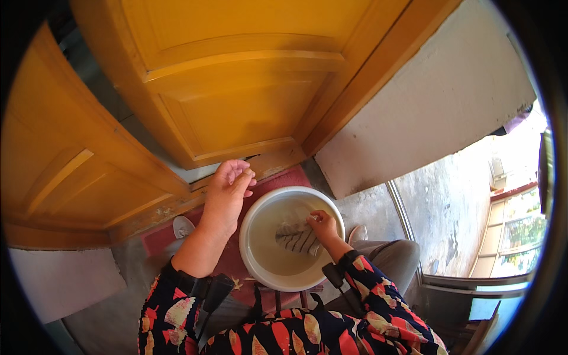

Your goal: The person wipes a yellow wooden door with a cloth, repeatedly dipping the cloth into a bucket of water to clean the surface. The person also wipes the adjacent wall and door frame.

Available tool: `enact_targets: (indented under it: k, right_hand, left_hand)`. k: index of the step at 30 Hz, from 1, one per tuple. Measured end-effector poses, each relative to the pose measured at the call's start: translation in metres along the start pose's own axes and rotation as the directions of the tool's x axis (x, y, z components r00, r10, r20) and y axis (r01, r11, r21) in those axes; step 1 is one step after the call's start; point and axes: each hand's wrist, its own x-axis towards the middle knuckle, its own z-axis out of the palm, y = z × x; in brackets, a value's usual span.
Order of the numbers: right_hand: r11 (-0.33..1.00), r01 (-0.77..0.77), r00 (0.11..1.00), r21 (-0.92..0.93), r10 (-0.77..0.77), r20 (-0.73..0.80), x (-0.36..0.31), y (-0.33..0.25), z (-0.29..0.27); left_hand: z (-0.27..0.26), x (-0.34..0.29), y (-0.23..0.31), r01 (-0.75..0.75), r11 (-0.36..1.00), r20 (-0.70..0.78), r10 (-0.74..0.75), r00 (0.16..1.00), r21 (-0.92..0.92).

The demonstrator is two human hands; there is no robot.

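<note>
Grey dark-striped cloth [294, 239] lies roughly crosswise in white round basin [244, 241], right hand [323, 227] nearer, toward right rim; left hand [233, 180] apart, both grips unclear.

Inscriptions, labels, brands, numbers and signs: none legible in this view.
</note>
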Motion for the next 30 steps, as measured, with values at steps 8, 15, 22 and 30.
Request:
enact_targets:
  k: [8,15,22,30]
  right_hand:
    - [0.754,0.156,0.966,-0.638,0.019,0.259,-0.021,0.058,0.018]
    - [0.732,0.298,0.843,-0.612,0.098,0.528,-0.049,0.071,0.054]
    - [0.609,0.353,0.814,-0.710,0.175,0.555,-0.035,0.098,0.080]
    - [0.517,0.459,0.871,-0.722,-0.102,0.480,-0.039,0.141,0.099]
  left_hand:
    - [0.006,0.001,-0.009,0.050,0.994,0.019,-0.052,0.998,0.096]
    - [-0.010,-0.011,-0.013,0.083,0.989,0.028,-0.087,0.996,0.122]
    - [-0.007,-0.015,-0.012,0.176,0.973,-0.015,-0.176,0.984,0.146]
    - [-0.001,-0.019,-0.018,0.197,0.964,0.010,-0.202,0.979,0.180]
